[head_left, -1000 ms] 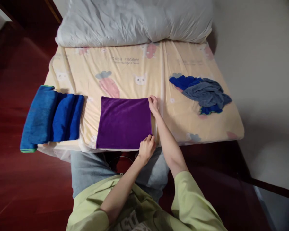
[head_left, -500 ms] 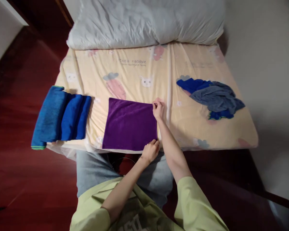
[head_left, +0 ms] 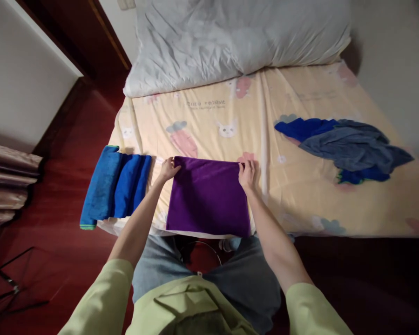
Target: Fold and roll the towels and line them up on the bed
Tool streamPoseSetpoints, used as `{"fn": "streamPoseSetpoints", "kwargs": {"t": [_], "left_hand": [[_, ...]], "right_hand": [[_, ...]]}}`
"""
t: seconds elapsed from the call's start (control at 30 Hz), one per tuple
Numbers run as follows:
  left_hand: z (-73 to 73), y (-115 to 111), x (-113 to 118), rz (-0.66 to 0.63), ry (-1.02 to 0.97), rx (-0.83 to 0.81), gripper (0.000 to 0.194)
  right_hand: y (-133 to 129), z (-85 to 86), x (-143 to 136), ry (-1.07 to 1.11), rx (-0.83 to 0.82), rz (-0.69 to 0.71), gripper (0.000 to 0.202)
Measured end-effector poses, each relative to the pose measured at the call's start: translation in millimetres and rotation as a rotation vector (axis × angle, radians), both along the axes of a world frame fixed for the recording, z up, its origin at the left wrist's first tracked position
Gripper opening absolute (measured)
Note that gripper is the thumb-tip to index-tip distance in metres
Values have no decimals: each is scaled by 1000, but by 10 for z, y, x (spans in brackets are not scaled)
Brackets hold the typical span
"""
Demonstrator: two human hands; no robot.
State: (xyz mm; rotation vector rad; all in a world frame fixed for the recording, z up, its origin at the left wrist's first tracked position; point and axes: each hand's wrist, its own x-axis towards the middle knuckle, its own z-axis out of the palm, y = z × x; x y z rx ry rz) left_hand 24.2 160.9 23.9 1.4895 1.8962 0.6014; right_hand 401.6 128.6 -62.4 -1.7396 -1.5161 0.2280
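Dark red floor (head_left: 66, 195) shows at the left and bottom of the frame, around one bed (head_left: 300, 200) whose cream sheet carries carrot and rabbit prints. One puffy grey bedding roll (head_left: 237, 42) lies across the top; one striped curtain (head_left: 7, 186) hangs at the left edge, above a black metal stand (head_left: 12, 283) at lower left. Three folded blue cloths (head_left: 125, 186) sit side by side at centre left (the outermost has a green edge). One crumpled heap (head_left: 352, 146), grey and blue, lies at the right; how many pieces it holds, I cannot tell. One purple cloth (head_left: 207, 197) is spread flat near the middle, along the bed's near edge. The left hand (head_left: 167, 170) touches its upper left corner, the right hand (head_left: 247, 175) its upper right; whether the fingers pinch or merely press, I cannot tell.
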Motion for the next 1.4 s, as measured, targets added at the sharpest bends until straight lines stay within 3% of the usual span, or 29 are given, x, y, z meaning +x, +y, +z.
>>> {"fn": "streamPoseSetpoints", "kwargs": {"t": [0.1,0.2,0.4,0.57,0.7,0.83,0.97,1.1,1.23,1.4], "left_hand": [[-44,153,-39,61,-271,-80,51],[-46,238,-64,14,-432,-215,43],[27,329,-81,-114,-394,-232,30],[148,347,-4,-48,-476,-253,40],[192,355,5,-4,-562,-333,27],[142,357,-31,-83,-489,-330,20],[48,384,-62,-148,-317,-203,21],[-47,428,-153,-137,-107,-26,16],[-140,426,-247,-51,-92,93,17],[-215,416,-145,-57,43,133,22]], "right_hand": [[6,-22,21,51,-16,2,32],[5,-26,23,67,-10,-22,31],[-11,36,10,76,-8,-13,30],[-12,57,7,96,-18,-19,29],[-13,53,8,75,-22,-24,31],[-14,49,13,64,-8,-20,30],[-6,30,19,71,-13,-14,29],[8,-8,25,118,-27,-35,27],[19,-31,30,126,-36,-50,26],[14,-17,26,94,-23,-52,27]]}}
